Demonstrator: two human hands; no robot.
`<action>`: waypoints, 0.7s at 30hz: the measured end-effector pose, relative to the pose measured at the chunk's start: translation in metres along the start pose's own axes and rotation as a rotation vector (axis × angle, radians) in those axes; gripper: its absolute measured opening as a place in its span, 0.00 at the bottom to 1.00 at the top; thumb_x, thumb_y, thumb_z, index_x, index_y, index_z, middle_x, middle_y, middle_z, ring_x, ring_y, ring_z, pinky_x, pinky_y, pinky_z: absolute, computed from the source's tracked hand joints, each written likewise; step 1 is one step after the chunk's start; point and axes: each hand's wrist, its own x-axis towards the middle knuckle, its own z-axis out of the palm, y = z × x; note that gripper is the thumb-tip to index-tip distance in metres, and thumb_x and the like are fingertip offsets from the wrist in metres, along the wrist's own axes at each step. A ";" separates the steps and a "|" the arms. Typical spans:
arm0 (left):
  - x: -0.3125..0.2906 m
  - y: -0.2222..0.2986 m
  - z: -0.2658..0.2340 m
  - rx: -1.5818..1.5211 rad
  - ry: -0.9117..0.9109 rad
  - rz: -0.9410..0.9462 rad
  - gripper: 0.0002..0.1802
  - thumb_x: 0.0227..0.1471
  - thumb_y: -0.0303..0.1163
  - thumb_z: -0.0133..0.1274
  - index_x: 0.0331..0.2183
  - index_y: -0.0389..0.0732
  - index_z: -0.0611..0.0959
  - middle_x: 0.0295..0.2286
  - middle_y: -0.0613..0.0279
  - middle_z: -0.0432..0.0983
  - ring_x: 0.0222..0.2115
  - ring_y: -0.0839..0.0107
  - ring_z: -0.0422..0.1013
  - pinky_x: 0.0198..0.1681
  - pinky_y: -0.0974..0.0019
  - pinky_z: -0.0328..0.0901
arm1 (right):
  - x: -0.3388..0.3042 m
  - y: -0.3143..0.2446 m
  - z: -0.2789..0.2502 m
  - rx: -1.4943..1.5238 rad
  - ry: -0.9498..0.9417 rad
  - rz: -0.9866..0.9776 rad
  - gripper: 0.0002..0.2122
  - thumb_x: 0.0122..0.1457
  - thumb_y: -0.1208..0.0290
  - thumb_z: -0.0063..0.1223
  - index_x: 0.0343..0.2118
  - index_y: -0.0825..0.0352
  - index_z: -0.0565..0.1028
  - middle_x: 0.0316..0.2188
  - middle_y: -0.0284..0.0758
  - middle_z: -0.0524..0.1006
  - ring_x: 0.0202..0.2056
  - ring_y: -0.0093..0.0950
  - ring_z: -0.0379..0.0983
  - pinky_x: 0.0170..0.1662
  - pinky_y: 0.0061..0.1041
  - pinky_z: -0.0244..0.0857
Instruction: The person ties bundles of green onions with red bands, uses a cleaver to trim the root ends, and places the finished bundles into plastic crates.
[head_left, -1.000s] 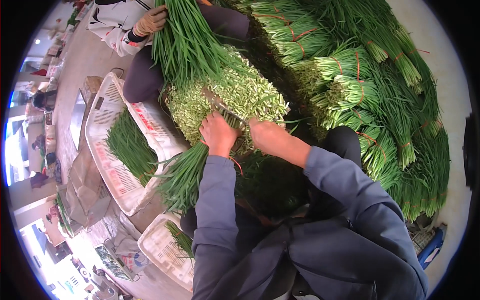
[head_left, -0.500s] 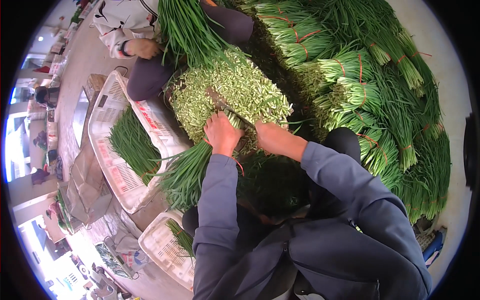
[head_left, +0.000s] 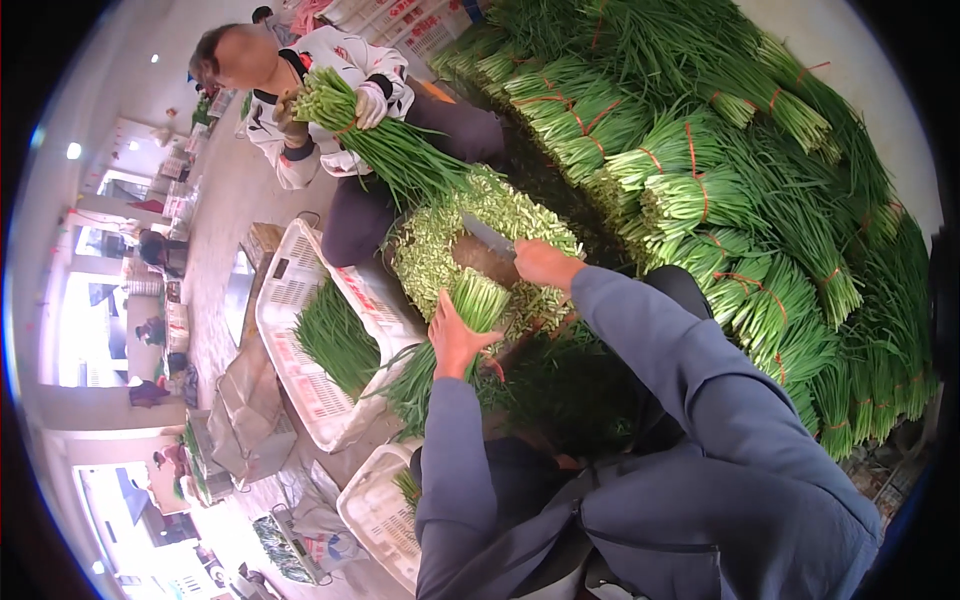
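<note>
Left hand (head_left: 458, 340) wrapped around a bunch of green chives (head_left: 470, 315), fingers pressed tight near the cut ends, over the round chopping block (head_left: 480, 262). Right hand (head_left: 545, 265) closed on a knife (head_left: 488, 238) handle. Probably light, soft, easily crushed; best gripped near the tied end.

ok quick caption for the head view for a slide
Left hand grips a chive bundle on a block; right hand holds a knife.
</note>
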 end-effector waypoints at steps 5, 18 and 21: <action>-0.033 -0.010 -0.006 -0.029 0.153 -0.035 0.59 0.29 0.38 0.70 0.62 0.36 0.59 0.45 0.42 0.74 0.48 0.44 0.69 0.53 0.46 0.62 | -0.022 -0.021 -0.017 -0.524 0.144 -0.011 0.18 0.61 0.66 0.50 0.50 0.70 0.67 0.39 0.53 0.77 0.42 0.48 0.75 0.46 0.42 0.70; -0.229 0.057 -0.131 0.052 0.962 0.289 0.25 0.49 0.30 0.59 0.49 0.34 0.76 0.52 0.54 0.71 0.56 0.60 0.66 0.63 0.54 0.52 | -0.189 -0.174 -0.010 1.506 -1.449 0.252 0.50 0.55 0.23 0.24 0.61 0.71 0.64 0.59 0.46 0.70 0.60 0.40 0.67 0.62 0.42 0.59; -0.270 0.072 -0.131 0.030 0.946 0.369 0.36 0.48 0.33 0.60 0.57 0.36 0.66 0.58 0.44 0.63 0.61 0.45 0.57 0.65 0.45 0.49 | -0.202 -0.201 -0.009 1.722 -1.189 0.313 0.44 0.59 0.28 0.31 0.65 0.65 0.60 0.60 0.44 0.68 0.58 0.38 0.69 0.61 0.41 0.62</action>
